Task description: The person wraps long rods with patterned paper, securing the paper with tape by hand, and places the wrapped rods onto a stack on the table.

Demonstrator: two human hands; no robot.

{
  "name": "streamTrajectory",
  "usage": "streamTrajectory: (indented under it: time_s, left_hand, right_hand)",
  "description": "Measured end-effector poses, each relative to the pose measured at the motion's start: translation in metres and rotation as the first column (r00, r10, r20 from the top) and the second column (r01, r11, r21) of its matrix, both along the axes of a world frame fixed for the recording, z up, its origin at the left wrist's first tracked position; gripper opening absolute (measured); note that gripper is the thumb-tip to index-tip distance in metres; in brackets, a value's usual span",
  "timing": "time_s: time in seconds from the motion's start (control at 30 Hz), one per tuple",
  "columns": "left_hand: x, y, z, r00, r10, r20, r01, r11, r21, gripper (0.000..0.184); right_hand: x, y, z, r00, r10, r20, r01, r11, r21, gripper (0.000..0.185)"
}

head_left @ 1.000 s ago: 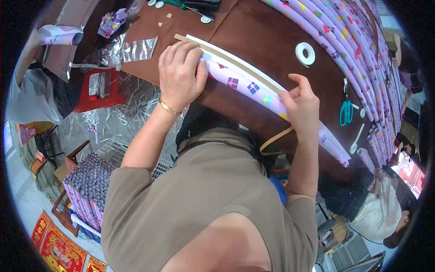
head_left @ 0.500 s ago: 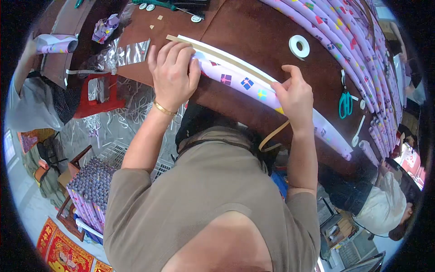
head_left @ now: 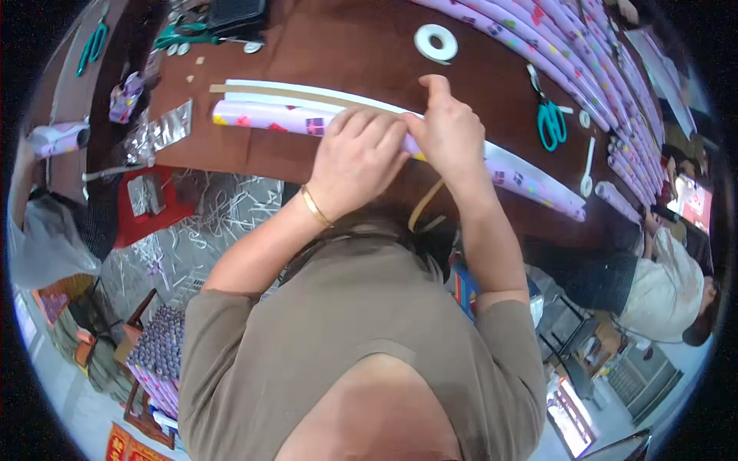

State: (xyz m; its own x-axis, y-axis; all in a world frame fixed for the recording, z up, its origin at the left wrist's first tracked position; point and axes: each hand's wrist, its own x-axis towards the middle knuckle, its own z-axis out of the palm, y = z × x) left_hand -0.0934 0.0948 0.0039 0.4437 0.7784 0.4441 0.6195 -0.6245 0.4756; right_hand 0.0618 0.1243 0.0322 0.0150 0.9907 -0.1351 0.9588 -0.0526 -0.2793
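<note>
Left hand [head_left: 361, 157] is shifting from the left end of the paper roll [head_left: 265, 117] to beside the right hand [head_left: 453, 138] | roll is lying on the surface [head_left: 330, 46], handling is centring mid-length | left fingers are curling over it, right index is standing off thumb; can't tell either grip

Both hands [head_left: 360, 161] close together at a patterned lilac roll [head_left: 265, 117]

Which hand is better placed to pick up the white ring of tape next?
Probably the right hand: it is nearer the white tape, and one finger appears to point toward it. The left hand lies over the patterned roll, farther away.
</note>
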Motion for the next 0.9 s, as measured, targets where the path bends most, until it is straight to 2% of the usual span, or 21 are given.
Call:
streamTrajectory:
  time_s: [0.17,0.23,0.27,0.37,0.43,0.5,0.67,0.9]
  left_hand:
    - [0.001,0.000,-0.007,0.997,0.017,-0.076,-0.014,0.999,0.037,0.034]
    - [0.001,0.000,-0.008,0.996,0.016,-0.089,-0.013,0.999,0.038,0.035]
    - [0.001,0.000,-0.008,0.995,0.017,-0.094,-0.013,0.999,0.046,0.034]
    - [0.002,0.000,-0.007,0.995,0.017,-0.103,-0.012,0.999,0.048,0.034]
    - [0.002,0.000,-0.007,0.995,0.014,-0.103,-0.010,0.999,0.044,0.034]
    - [0.002,0.000,-0.007,0.993,0.019,-0.116,-0.014,0.999,0.049,0.035]
    - [0.005,-0.001,-0.002,0.986,0.026,-0.163,-0.021,0.999,0.033,0.036]
    - [0.006,-0.001,-0.002,0.980,0.013,-0.200,-0.009,1.000,0.019,0.037]
  right_hand:
    - [0.025,-0.013,0.003,0.993,-0.014,-0.120,0.018,0.999,0.030,0.047]
    - [0.045,-0.021,0.010,0.891,-0.093,-0.444,0.062,0.995,-0.084,0.047]
    - [0.057,-0.025,0.015,0.866,-0.105,-0.490,0.063,0.993,-0.102,0.046]
    - [0.102,-0.035,0.021,0.875,-0.204,-0.438,0.128,0.972,-0.196,0.045]
    - [0.142,-0.045,0.014,0.827,-0.296,-0.477,0.197,0.949,-0.247,0.046]
    - [0.164,-0.053,0.025,0.878,-0.336,-0.340,0.270,0.936,-0.228,0.049]
    - [0.202,-0.065,0.028,0.878,-0.453,-0.154,0.431,0.888,-0.158,0.052]
    - [0.204,-0.063,0.017,0.899,-0.428,-0.092,0.420,0.903,-0.092,0.052]
